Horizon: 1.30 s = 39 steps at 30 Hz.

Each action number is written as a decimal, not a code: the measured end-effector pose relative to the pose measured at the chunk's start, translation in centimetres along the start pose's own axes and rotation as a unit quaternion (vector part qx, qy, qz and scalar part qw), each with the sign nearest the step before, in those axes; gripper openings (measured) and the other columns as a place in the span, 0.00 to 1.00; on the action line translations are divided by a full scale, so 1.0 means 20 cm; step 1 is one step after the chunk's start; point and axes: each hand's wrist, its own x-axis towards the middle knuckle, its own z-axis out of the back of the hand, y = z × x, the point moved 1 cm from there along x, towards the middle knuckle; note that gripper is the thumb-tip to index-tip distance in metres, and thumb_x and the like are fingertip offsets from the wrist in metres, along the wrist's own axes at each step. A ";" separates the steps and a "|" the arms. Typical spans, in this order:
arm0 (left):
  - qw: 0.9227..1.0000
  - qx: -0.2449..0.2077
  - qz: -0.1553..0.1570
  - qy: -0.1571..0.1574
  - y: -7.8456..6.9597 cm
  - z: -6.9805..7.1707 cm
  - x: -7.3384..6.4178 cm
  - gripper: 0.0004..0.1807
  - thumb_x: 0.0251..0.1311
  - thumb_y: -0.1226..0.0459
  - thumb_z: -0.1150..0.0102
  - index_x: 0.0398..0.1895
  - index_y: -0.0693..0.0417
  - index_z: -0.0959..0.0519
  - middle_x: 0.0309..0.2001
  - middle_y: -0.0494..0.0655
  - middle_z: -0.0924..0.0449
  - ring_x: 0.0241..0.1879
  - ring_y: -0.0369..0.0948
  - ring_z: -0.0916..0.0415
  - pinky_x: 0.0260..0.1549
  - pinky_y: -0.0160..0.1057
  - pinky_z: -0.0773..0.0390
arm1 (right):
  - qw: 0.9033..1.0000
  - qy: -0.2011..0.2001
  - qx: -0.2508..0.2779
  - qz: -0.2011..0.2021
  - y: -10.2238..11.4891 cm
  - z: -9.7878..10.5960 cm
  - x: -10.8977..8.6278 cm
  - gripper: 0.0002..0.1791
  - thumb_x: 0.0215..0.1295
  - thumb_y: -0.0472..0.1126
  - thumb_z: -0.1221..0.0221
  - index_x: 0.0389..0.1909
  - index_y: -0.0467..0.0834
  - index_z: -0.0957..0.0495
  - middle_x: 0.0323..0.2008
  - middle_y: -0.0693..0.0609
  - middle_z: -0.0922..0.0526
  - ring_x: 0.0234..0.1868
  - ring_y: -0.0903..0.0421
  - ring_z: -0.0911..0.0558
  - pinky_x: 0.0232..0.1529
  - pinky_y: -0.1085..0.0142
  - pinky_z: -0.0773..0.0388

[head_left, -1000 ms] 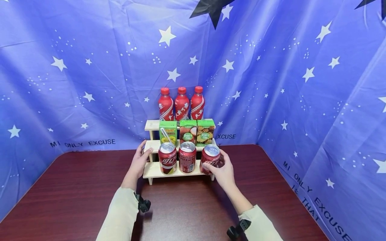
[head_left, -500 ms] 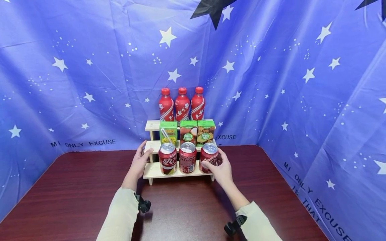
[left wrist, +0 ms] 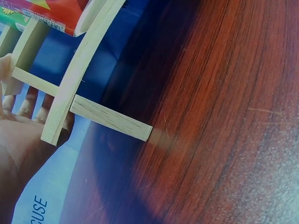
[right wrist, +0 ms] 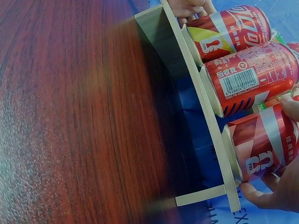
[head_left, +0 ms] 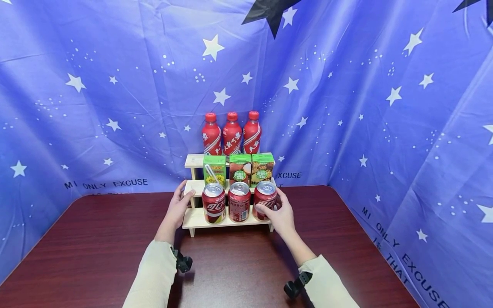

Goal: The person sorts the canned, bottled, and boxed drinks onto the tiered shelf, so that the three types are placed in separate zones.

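A three-tier wooden display rack stands on the table. My left hand grips its left side at the middle tier, fingers behind the frame in the left wrist view. On the bottom tier, three red soda cans stand in a row: a left can, a middle can with its barcode facing front, and a right can. My right hand holds the right can, thumb on its front and fingers round its right side. In the right wrist view that can stands on the tier's board.
Three green-topped drink cartons stand on the middle tier, a white straw on the left one. Three red bottles fill the top tier. Behind the dark red table hangs a blue star-patterned cloth.
My right hand has moved the right can a little left, closer to the middle can, and the can now stands more upright. My left hand stays on the rack.
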 end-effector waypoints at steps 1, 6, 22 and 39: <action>1.000 0.001 -0.001 0.000 0.00 0.00 0.00 0.35 0.69 0.65 0.54 0.74 0.50 0.57 0.73 0.57 0.51 0.68 0.49 0.48 0.68 0.50 0.47 | 1.000 0.001 0.001 0.000 0.01 0.00 0.00 0.46 0.45 0.37 0.28 0.67 0.40 0.39 0.55 0.38 0.25 0.57 0.48 0.27 0.61 0.54 0.31; 1.000 0.005 -0.004 -0.001 0.00 0.00 -0.01 0.36 0.68 0.64 0.54 0.74 0.49 0.57 0.73 0.57 0.50 0.67 0.49 0.47 0.66 0.51 0.45 | 1.000 0.006 -0.002 -0.001 0.11 0.00 -0.05 0.43 0.47 0.32 0.30 0.66 0.36 0.40 0.56 0.34 0.26 0.58 0.44 0.28 0.62 0.53 0.32; 1.000 0.012 -0.004 -0.004 -0.01 0.01 -0.01 0.36 0.68 0.63 0.53 0.74 0.47 0.57 0.73 0.55 0.52 0.69 0.49 0.48 0.68 0.50 0.47 | 0.999 0.013 -0.005 0.032 -0.03 -0.01 0.02 0.46 0.45 0.39 0.27 0.66 0.43 0.38 0.55 0.39 0.25 0.57 0.47 0.27 0.61 0.52 0.32; 0.992 0.129 -0.011 -0.002 -0.08 0.00 -0.01 0.35 0.68 0.61 0.52 0.74 0.51 0.54 0.69 0.62 0.43 0.61 0.54 0.36 0.56 0.54 0.31 | 0.990 -0.042 -0.099 0.092 0.14 0.27 0.09 0.22 0.63 0.46 0.40 0.56 0.41 0.27 0.52 0.41 0.21 0.51 0.47 0.23 0.54 0.56 0.26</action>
